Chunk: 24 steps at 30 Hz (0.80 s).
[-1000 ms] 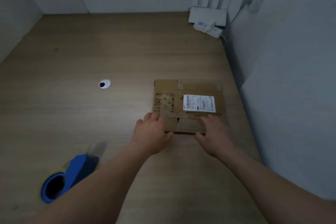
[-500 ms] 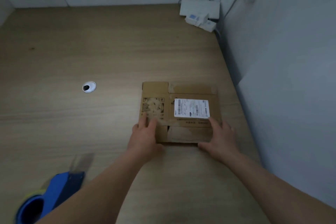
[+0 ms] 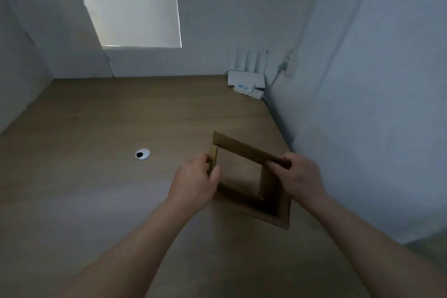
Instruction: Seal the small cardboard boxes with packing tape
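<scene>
A small brown cardboard box (image 3: 244, 176) is held up off the wooden table, tilted, with its open side toward me so I look into its hollow inside. My left hand (image 3: 193, 182) grips its left wall, thumb inside the opening. My right hand (image 3: 298, 178) pinches the far top flap at its right end. The shipping label is out of sight. The blue tape dispenser is not in view.
The wooden table (image 3: 96, 189) has a white cable grommet (image 3: 142, 153) left of the box. A white router with upright antennas (image 3: 246, 77) stands in the far right corner. A grey wall (image 3: 362, 128) runs close along the table's right edge.
The flat box has been lifted from the table and opened up into a hollow shape. Both hands moved from pressing on its near edge to gripping its sides. The camera tilted up.
</scene>
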Motion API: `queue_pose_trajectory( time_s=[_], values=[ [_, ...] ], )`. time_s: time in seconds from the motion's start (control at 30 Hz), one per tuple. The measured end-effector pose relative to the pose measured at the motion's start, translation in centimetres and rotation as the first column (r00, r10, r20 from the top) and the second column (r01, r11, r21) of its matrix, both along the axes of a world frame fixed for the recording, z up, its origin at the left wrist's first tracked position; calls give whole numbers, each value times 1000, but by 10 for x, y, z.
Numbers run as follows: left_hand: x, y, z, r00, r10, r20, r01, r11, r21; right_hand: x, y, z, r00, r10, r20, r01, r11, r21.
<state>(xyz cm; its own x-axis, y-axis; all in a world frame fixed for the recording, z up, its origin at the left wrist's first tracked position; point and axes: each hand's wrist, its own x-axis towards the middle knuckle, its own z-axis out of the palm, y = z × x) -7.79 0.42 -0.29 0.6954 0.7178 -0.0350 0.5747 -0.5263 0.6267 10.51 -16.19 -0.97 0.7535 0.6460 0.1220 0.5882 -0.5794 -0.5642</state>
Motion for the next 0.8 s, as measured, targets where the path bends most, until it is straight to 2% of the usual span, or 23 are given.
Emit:
queue_pose_trajectory(
  time_s=[0.07, 0.2, 0.27, 0.37, 0.43, 0.57, 0.63, 0.73, 0.8],
  values=[
    [-14, -1, 20, 1000, -1, 4, 1, 1000, -20, -12, -1, 30, 1000, -4, -8, 3, 996, -88],
    [-48, -10, 46, 987, -88, -132, 93, 995, 33, -33, -9, 69, 988, -36, -153, -11, 955, -297],
    [-63, -20, 53, 966, -149, -211, 155, 988, 8, -43, -16, 73, 972, -93, -214, 21, 947, -320],
    [-80, -41, 44, 931, -199, -307, 199, 979, -31, -64, -29, 50, 965, -171, -201, 82, 918, -387],
    [-88, -57, 32, 932, -200, -303, 190, 980, -63, -84, -40, 26, 947, -227, -228, 144, 933, -330],
    [-90, -79, 9, 973, -129, -189, 105, 985, -136, -111, -59, -5, 909, -236, -345, 239, 970, -32],
    [-91, -85, -2, 977, -127, -169, 95, 978, -183, -110, -62, -11, 872, -154, -465, 214, 974, 79],
    [-97, -84, -7, 980, -175, -98, 139, 945, -295, -101, -67, -10, 773, 12, -634, 106, 983, 147],
    [-103, -83, -5, 959, -273, -77, 228, 903, -363, -94, -73, -9, 757, 123, -641, 4, 981, 193]
  ],
)
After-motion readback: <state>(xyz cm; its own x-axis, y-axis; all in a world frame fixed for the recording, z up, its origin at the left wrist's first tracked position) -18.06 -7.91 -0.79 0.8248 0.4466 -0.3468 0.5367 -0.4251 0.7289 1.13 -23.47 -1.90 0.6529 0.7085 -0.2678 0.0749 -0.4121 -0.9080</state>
